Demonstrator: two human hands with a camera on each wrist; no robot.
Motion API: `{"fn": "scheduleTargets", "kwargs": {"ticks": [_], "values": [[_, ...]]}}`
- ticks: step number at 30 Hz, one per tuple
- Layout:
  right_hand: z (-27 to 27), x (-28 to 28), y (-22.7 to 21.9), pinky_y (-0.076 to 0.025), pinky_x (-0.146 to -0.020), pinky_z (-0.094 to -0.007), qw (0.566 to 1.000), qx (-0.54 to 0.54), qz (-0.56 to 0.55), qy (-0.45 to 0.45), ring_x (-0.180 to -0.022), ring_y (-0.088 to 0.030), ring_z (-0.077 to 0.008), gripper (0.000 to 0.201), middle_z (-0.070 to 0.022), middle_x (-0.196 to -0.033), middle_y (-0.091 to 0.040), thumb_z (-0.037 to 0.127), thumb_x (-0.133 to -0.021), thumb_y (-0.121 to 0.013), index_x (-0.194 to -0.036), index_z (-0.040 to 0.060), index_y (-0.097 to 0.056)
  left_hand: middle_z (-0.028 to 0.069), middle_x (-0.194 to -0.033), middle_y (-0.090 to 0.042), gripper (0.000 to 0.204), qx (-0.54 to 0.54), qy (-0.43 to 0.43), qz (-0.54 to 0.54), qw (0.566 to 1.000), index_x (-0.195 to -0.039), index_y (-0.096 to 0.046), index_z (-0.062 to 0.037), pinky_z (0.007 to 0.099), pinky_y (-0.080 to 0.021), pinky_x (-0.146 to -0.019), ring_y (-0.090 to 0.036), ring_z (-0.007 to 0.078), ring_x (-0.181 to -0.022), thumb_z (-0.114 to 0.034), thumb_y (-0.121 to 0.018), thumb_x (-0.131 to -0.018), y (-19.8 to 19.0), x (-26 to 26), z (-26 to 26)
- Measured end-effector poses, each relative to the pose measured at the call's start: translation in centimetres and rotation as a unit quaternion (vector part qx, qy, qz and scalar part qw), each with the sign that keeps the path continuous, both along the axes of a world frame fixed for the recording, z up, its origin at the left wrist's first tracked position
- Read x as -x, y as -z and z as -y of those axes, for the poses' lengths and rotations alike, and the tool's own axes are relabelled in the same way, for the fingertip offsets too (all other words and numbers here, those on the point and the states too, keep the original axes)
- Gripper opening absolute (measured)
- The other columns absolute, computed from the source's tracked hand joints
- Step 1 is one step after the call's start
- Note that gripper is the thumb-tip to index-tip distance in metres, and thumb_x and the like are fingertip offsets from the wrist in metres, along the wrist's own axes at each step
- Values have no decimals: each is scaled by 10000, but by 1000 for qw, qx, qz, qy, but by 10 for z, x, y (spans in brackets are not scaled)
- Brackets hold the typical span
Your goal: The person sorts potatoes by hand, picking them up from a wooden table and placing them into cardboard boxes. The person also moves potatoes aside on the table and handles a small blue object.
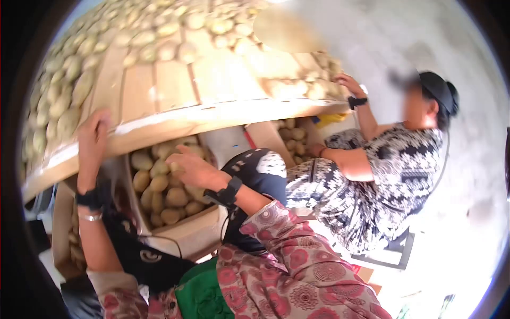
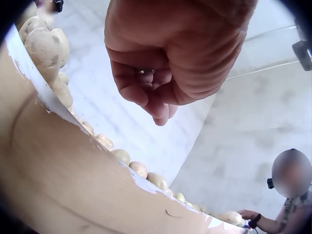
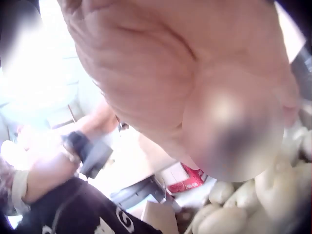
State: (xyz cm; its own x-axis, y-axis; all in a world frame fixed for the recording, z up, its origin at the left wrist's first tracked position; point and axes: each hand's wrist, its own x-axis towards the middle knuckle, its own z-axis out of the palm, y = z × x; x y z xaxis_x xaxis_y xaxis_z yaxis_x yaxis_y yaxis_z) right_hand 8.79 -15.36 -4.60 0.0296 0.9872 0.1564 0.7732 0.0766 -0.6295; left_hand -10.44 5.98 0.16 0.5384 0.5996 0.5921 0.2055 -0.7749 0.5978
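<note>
My left hand [image 1: 93,133] hovers at the front edge of a slatted wooden table [image 1: 159,90], with its fingers loosely curled. Nothing shows in the left hand [image 2: 170,58] in the left wrist view. Below the table edge, my right hand [image 1: 194,169] reaches over a box [image 1: 186,226] full of pale yellow-brown potatoes [image 1: 159,183]. Its fingertips are right at the potatoes near the top of the heap. A blurred patch covers the fingers of the right hand [image 3: 161,73] in the right wrist view, so I cannot tell whether they grip a potato.
Many potatoes [image 1: 164,27] lie along the table's back and left side. Another person [image 1: 366,170] in a black-and-white patterned outfit sits at the right, one hand at potatoes on the table. A second box of potatoes [image 1: 291,139] stands beside that person, and another box [image 1: 64,226] stands at the left.
</note>
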Motion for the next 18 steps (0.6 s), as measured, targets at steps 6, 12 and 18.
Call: {"fn": "scheduleTargets", "kwargs": {"ticks": [6,12,18], "values": [[4,-60,-42,-483,-713,-247,925,-54,-360,105,-831,-605,-115,134,-36,-911,-641,77,-857,-589,-982,85,-635,61,-684,-480,150,20,28,-7,999,-860,-528,13,246,-382,-581,-451,132,-623,83,-409,-801,-7,-4,9],[-5,-136,-33,-514,-665,-264,628,-114,-736,226,-780,-623,-139,165,-60,-950,-650,125,-879,-583,-1036,89,-549,65,-664,-481,186,43,60,5,997,-850,-529,6,239,-376,-570,-458,122,-612,114,-396,-778,1,-23,11],[-19,-130,-26,-522,-633,-254,622,-86,-756,186,-767,-632,-131,224,-60,-969,-648,150,-890,-570,-1093,96,-491,81,-645,-496,219,54,67,-22,996,-877,-543,4,247,-389,-563,-486,136,-602,119,-394,-763,0,-37,7]]}}
